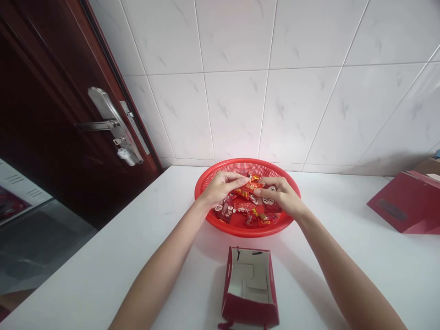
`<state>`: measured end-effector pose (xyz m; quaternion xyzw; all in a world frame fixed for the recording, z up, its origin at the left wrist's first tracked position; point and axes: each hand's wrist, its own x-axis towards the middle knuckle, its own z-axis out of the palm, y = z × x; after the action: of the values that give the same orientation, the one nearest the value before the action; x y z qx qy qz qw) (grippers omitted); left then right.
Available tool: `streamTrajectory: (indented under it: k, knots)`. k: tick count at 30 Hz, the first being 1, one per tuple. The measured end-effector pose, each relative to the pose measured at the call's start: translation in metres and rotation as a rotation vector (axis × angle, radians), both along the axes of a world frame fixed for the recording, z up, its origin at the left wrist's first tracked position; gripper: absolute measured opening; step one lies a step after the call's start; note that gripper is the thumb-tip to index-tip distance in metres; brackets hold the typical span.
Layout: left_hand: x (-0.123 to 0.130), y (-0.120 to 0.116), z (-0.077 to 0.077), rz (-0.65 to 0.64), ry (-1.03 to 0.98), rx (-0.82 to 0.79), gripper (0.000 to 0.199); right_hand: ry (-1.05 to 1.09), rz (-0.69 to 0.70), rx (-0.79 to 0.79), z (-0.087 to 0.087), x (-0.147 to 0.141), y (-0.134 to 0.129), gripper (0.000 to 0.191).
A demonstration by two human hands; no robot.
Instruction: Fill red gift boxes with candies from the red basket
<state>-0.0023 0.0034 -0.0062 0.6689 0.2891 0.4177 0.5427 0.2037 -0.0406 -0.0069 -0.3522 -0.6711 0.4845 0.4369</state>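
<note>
A red wrapped candy (252,187) is held level between my two hands, above a round red plastic basket (247,231). My left hand (225,185) pinches its left end, and my right hand (279,195) grips its right end. Several red and dark red wrapped candies (245,208) lie in the basket below. Nearer to me on the white table stands a small dark red box (249,309), open at the top, with a pale inside where no candy shows.
A larger dark red box (405,201) sits at the right of the white table (147,229). White wall tiles (237,105) rise behind the basket. At the left is a dark wooden door (51,114) with a metal handle (99,124) and keys.
</note>
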Motion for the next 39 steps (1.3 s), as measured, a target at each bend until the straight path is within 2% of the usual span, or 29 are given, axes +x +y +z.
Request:
streamTrajectory:
  k: [7, 14, 21, 25, 31, 35, 39]
  knots:
    - [0.0013, -0.0034, 0.0041, 0.05, 0.008, 0.027, 0.037, 0.001, -0.003, -0.024, -0.0004, -0.0012, 0.0005, 0.03]
    - [0.0011, -0.0023, 0.0042, 0.061, 0.019, 0.041, 0.038, -0.014, 0.001, 0.023, 0.0004, -0.0017, -0.0002, 0.036]
    - [0.0024, -0.0061, 0.0076, 0.001, 0.039, 0.014, 0.033, 0.005, 0.063, 0.019, -0.002, -0.0014, 0.0018, 0.034]
    - [0.0014, -0.0072, 0.0087, 0.027, 0.018, 0.001, 0.032, 0.003, 0.063, 0.07, -0.0027, -0.0009, 0.0033, 0.034]
    - [0.0008, -0.0063, 0.0082, 0.031, 0.01, -0.008, 0.031, 0.024, 0.075, 0.066, -0.0051, 0.0, 0.0043, 0.033]
    - [0.0004, -0.0057, 0.008, 0.001, 0.014, -0.044, 0.033, 0.023, 0.091, 0.01, -0.0033, -0.0003, 0.0026, 0.032]
    - [0.0002, -0.0064, 0.0088, -0.095, -0.007, -0.113, 0.037, 0.054, 0.083, -0.027, -0.0024, 0.0003, 0.0016, 0.033]
